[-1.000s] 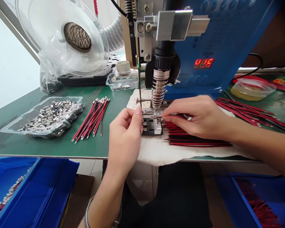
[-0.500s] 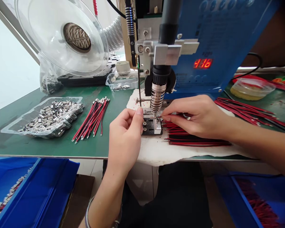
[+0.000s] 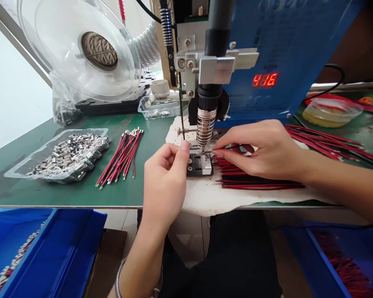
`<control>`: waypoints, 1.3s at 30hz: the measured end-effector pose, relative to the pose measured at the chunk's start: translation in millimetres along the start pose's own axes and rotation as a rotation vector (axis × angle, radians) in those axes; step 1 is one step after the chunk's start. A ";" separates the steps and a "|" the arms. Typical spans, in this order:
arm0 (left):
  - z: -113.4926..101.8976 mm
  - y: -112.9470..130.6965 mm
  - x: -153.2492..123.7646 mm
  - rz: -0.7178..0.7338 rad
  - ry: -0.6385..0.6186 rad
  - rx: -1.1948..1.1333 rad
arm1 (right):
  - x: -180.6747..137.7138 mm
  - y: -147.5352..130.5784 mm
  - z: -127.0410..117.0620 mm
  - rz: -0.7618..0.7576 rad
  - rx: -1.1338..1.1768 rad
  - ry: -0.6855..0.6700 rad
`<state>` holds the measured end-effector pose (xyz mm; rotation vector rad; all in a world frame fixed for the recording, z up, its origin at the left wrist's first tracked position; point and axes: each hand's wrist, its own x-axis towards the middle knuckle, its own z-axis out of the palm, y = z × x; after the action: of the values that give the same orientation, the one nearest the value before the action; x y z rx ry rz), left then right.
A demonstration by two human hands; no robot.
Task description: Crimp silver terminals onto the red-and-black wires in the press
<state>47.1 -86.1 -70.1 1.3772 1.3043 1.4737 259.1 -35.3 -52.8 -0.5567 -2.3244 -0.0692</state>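
Note:
Under the tip of the soldering iron sits a small black metal fixture with a silver block. My left hand is closed, thumb against curled fingers, at the fixture's left side; whatever it pinches is hidden. From the right, my right hand pinches a thin dark wire between thumb and fingertips, its end close to the iron's tip. Beneath that hand a bundle of red and black wires lies on a white cloth.
To the left stand a clear tray of metal connectors and a pile of wires with connectors. Behind rises a blue machine with a red display. More wires lie right; blue bins stand below the table edge.
The view has shifted slightly. Both hands keep nearly the same place at the fixture, still pinching; the right hand's fingers have moved only a little.

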 end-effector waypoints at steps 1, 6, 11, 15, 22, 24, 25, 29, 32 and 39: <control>-0.1 0.0 0.0 0.004 0.000 0.002 | -0.2 0.3 0.3 -0.008 -0.003 0.005; -0.9 -0.2 -0.5 0.006 0.004 0.016 | -0.3 0.4 -0.3 -0.032 -0.017 0.026; 0.5 0.1 -0.8 -0.002 0.001 0.008 | 0.8 -1.3 -2.5 0.024 -0.001 -0.014; 1.1 -0.3 -0.5 -0.004 0.000 0.011 | 0.8 -1.2 -2.8 0.030 0.011 -0.017; 0.2 -2.1 -0.9 -0.019 -0.002 -0.007 | 1.0 -1.0 -1.5 0.013 0.002 -0.003; -0.2 -2.6 -0.6 -0.022 -0.002 -0.017 | 1.3 -0.6 -1.5 0.006 0.004 -0.003; -0.4 -2.8 -0.3 -0.023 -0.001 -0.026 | 1.4 -0.5 -1.5 0.008 0.006 -0.007; -0.5 -3.7 0.1 -0.030 0.001 -0.057 | 1.0 -0.4 -1.3 0.026 0.013 -0.019; -0.4 -4.5 -0.5 -0.030 -0.001 -0.066 | 0.4 -0.9 -1.2 0.019 0.022 -0.013; -0.6 -3.9 -0.6 -0.024 0.000 -0.075 | 0.3 -2.8 -1.7 0.039 0.013 0.001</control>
<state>46.1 -86.0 -74.0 1.3097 1.2488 1.4912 258.9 -38.1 -51.1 -0.5954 -2.3102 -0.0353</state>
